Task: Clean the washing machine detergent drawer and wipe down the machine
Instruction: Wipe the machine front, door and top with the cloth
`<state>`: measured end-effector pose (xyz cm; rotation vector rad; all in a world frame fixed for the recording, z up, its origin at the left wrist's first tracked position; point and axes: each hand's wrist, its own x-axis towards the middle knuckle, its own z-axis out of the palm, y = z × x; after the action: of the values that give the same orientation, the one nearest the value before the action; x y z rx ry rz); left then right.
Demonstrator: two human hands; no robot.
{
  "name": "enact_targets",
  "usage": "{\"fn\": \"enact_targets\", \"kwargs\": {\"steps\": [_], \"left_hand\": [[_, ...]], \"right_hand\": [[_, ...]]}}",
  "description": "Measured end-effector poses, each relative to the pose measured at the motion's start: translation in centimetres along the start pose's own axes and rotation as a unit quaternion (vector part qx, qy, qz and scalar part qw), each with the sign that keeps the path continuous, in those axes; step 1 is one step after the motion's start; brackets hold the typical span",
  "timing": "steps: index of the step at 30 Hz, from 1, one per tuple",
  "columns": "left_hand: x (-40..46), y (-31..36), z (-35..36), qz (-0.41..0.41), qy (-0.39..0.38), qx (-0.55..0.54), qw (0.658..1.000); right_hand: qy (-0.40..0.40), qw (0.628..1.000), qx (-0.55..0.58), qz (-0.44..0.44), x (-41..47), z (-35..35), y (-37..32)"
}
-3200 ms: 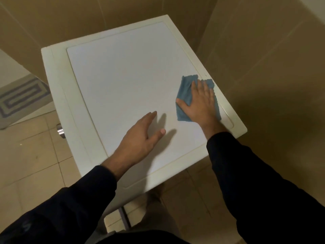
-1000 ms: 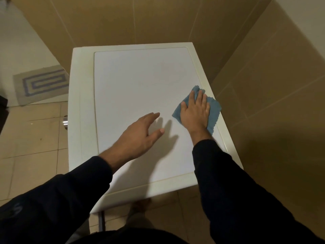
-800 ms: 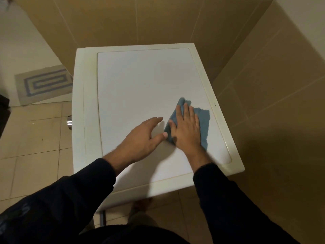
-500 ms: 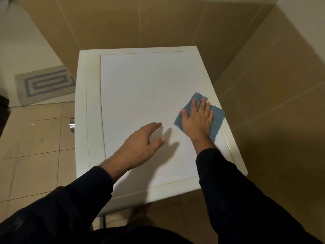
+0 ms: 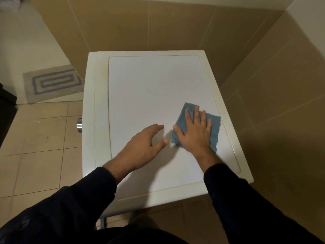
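Tan tiled walls [image 5: 184, 27] close in behind and to the right of the one white washing machine [image 5: 98, 106], which is seen from above; its flat top panel fills the middle of the view, and its front face and detergent drawer are out of sight. Pale floor tiles [image 5: 40, 138] spread to the left, where one grey bath mat [image 5: 52, 83] with a blue rectangular spiral lies near the machine's far left corner. A dark object at the far left edge is cut off and cannot be made out. Two black sleeves [image 5: 255, 208] reach in from the bottom edge. The left hand [image 5: 142, 145] lies flat and relaxed, fingers straight and thumb spread, over the near middle of the top (whether the palm touches is hard to tell). The right hand [image 5: 195, 134] presses flat, fingers spread, on one blue microfibre cloth [image 5: 213, 131] with a scalloped edge, near the top's right edge; the hand hides most of it. One small chrome knob [image 5: 79, 125] juts from the machine's left side.
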<state>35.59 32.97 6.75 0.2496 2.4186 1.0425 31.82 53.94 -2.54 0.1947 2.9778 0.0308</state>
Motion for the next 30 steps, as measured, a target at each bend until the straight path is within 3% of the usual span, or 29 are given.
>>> {"fn": "enact_targets", "kwargs": {"steps": [5, 9, 13, 16, 22, 30], "left_hand": [[-0.6, -1.0, -0.2, -0.015, 0.035, -0.023, 0.999], [-0.6, -1.0, 0.0, -0.014, 0.064, -0.052, 0.996], [-0.3, -1.9, -0.4, -0.018, 0.056, -0.044, 0.997], [-0.5, -2.6, -1.1, -0.033, 0.063, -0.048, 0.996], [-1.5, -4.3, -1.6, -0.054, 0.074, -0.056, 0.994], [-1.9, -5.0, -1.2, -0.052, 0.065, -0.045, 0.996]], "right_hand": [[0.003, 0.998, 0.033, 0.045, 2.2, -0.2, -3.9], [-0.014, 0.998, 0.045, -0.032, -1.7, 0.6, -6.6], [0.000, 0.994, 0.042, -0.103, -5.6, 1.3, -3.7], [0.010, 0.998, 0.019, -0.060, -3.7, 1.0, -2.3], [0.015, 1.000, 0.025, 0.004, 0.3, 0.3, -7.0], [-0.005, 0.993, 0.050, -0.109, -6.4, 1.2, -9.0]]}}
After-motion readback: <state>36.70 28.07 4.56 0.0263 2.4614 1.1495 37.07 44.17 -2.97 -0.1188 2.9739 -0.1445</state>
